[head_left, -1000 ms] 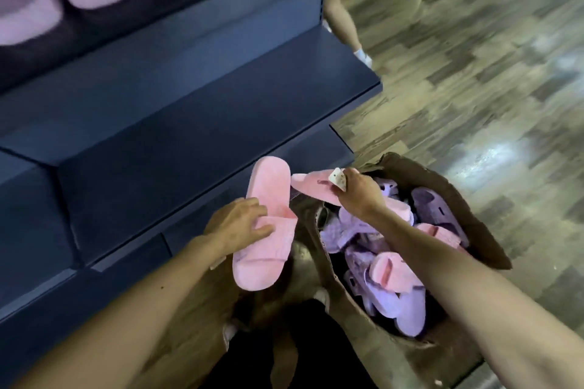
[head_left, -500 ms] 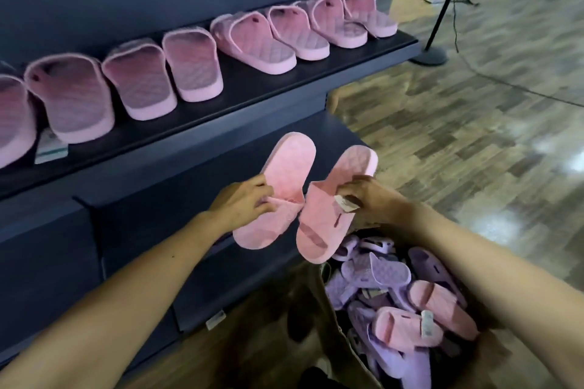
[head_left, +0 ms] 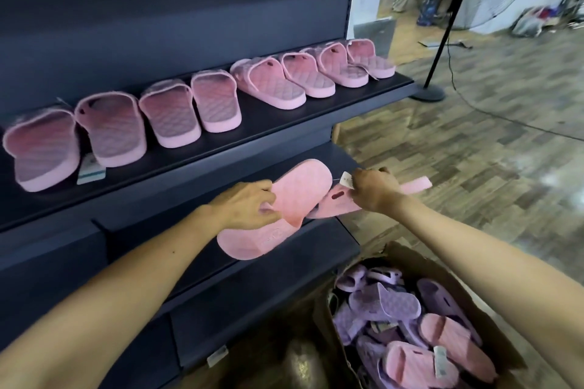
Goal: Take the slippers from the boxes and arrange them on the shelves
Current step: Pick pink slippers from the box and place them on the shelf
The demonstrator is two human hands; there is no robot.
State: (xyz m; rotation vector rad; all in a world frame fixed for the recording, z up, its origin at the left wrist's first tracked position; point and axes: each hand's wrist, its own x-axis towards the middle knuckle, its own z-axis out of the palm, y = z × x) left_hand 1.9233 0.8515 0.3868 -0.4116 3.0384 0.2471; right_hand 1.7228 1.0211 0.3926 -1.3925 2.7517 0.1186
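My left hand (head_left: 245, 205) grips the strap of a pink slipper (head_left: 300, 189), held sole-side toward me in front of the dark lower shelf (head_left: 331, 155). My right hand (head_left: 374, 188) holds a second pink slipper (head_left: 417, 185) edge-on, with a white tag (head_left: 347, 181) by its fingers. The two slippers touch in the middle. On the upper shelf (head_left: 284, 118) several pink slippers (head_left: 271, 85) stand in a row. A cardboard box (head_left: 474, 300) at bottom right holds several purple slippers (head_left: 385, 303) and pink ones (head_left: 445, 335).
A pedestal fan (head_left: 442, 41) stands on the wooden floor (head_left: 474, 151) to the right of the shelf end, its cable trailing across the floor. People stand far back at top right. A price label (head_left: 218, 355) hangs on a low shelf edge.
Both hands lifted the pink slippers from just above the box up to the lower shelf. My view rose, showing the upper shelf's row. The right slipper turned edge-on.
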